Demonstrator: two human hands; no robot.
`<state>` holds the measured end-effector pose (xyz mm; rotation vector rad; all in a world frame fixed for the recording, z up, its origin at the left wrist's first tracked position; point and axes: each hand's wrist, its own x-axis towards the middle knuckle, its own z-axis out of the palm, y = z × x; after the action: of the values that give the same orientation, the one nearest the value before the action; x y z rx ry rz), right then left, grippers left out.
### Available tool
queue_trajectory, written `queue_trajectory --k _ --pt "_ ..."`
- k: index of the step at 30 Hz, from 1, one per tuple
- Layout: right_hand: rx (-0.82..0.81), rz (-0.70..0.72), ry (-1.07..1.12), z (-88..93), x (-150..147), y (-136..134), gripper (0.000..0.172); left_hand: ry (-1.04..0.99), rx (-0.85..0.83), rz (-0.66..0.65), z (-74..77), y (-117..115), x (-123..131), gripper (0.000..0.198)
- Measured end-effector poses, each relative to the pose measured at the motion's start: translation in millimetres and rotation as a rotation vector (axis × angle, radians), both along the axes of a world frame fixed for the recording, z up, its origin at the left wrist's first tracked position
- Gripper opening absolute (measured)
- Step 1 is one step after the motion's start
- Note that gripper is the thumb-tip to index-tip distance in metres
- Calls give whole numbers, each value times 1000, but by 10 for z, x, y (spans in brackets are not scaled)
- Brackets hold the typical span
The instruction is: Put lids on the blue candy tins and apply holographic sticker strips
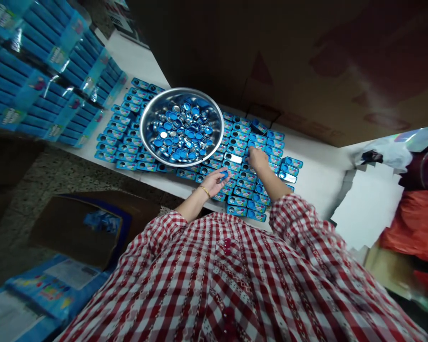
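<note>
Head view, looking down past a red-and-white checked shirt [235, 275]. Both arms reach up the frame to the white surface [314, 175].

Centre frame, the left hand [216, 181], with a thin gold bracelet [204, 191] at the wrist, hovers just above the near rows. Its fingers [224, 179] are curled in and pinch a small blue round cap [224, 175] against the thumb.

Just right of it and a little higher, the right hand [257, 157] is palm down on the small blue rectangular tins [239, 191]. The fingertips touch one in the row, but I cannot tell whether they grip it or only press.

The tins lie flat, side by side in tight rows across the middle of the frame. A few show silver rather than blue.

Above the left hand sits a round shiny steel bowl [145, 116], resting on the tins and full of loose blue and silver caps [183, 128].

Handling call: that cap looks light, stiff and smooth, easy to fumble, so a fingertip pinch at the rim suits it. The tins look thin, rigid and light, likely to skate on their neighbours, and are best taken by the long edges.

In the upper left are stacks of blue shrink-wrapped packs [39, 71]. A big brown cardboard box [288, 61] fills the top right, an open cardboard carton [74, 228] sits on the floor lower left, and an orange plastic bag [417, 223] is at the right edge.
</note>
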<state>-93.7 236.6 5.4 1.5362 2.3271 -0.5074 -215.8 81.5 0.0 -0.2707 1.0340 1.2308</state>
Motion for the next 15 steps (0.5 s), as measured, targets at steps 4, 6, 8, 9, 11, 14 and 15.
queue_trajectory --k 4,6,8,9,11,14,15 --pt "-86 118 382 18 66 -493 23 50 -10 -15 -42 63 53 29" --pt "-181 148 456 -26 69 -626 19 69 -9 -34 -64 82 87 30" --pt "-235 136 528 -70 87 -671 18 88 2 -72 -66 95 111 31" --pt "-252 123 573 -81 101 -673 19 97 13 -97 -59 102 117 31" --pt "-263 84 650 -74 126 -671 21 130 26 -150 -40 121 125 31" --pt "-229 43 717 -18 114 -696 21 249 -24 -213 -27 147 143 24" --pt "-226 56 736 -2 99 -711 21 294 -46 -228 -32 147 151 20"
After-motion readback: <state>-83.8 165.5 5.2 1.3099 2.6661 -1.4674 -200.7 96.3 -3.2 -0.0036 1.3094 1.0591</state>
